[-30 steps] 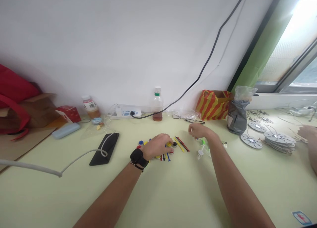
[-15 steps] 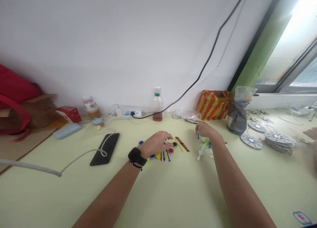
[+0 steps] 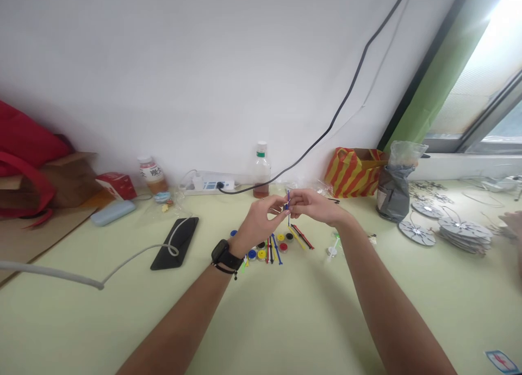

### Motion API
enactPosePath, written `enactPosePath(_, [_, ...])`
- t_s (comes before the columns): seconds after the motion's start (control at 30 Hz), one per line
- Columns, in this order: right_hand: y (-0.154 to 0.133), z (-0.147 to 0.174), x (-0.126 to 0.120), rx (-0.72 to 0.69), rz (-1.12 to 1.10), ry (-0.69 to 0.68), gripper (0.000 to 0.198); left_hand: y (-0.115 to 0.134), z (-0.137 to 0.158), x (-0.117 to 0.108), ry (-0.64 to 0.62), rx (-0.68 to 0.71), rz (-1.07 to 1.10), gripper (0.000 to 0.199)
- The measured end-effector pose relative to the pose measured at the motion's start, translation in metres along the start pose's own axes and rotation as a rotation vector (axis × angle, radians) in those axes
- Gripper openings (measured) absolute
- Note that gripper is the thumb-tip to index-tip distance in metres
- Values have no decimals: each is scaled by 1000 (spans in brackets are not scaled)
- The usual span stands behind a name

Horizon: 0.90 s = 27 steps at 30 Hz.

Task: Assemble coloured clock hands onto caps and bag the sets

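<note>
Two bare hands meet in the air above the pale green table (image 3: 293, 320), in the middle, with a thin blue stick (image 3: 289, 220) standing almost straight up between them. The right hand (image 3: 312, 205) has its thumb and finger pinched tight on the stick. The left hand (image 3: 263, 217) comes in from the other side, and its thumb and finger are squeezed on a small dark blue bit (image 3: 286, 207) near the middle of the stick; I can't tell if that bit is part of it. There's a black watch (image 3: 221, 252) on the left wrist. Below the hands lie little round pieces, blue (image 3: 252, 254), yellow (image 3: 261, 255), red (image 3: 283, 247) and black (image 3: 289, 236), next to a row of thin coloured sticks (image 3: 277, 250). More sticks, red and black (image 3: 302, 237), lie slanting near the black round piece. A small white piece (image 3: 331, 251) sits by the right forearm. A brown drink bottle (image 3: 261, 174) stands behind the hands by the wall, and a red and yellow striped bag (image 3: 354, 174) is off to the right. Past that, grey flat discs (image 3: 465, 228) are piled up, and another person's hand (image 3: 513, 222) shows blurry at the edge.
</note>
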State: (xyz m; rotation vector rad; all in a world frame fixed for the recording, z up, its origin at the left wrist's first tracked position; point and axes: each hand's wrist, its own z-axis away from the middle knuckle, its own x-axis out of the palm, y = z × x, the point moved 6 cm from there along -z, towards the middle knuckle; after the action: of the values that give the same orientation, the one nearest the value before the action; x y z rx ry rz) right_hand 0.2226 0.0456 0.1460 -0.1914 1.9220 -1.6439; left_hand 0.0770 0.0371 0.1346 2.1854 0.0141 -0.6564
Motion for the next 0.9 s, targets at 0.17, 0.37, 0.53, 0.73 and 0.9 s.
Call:
enactPosePath(0.17, [1,1,4,65,65,-7,9,8,0,2,-85,2,59,21])
enactPosePath(0.37, [15,0,-12,173,466,116,24,0,6,10,-126,-66,-35,14])
enactPosePath(0.53, [60,9,-40,469,811,57,38,1,18,37,-306,-40,-132,13])
enactPosePath(0.73, [90,19,-45,640,806,-62,37,-6,32,60,-493,-25,-305,13])
enactPosePath(0.9, [83,34,-60,690,816,-90,26,-9,27,46,-488,-4,-361,22])
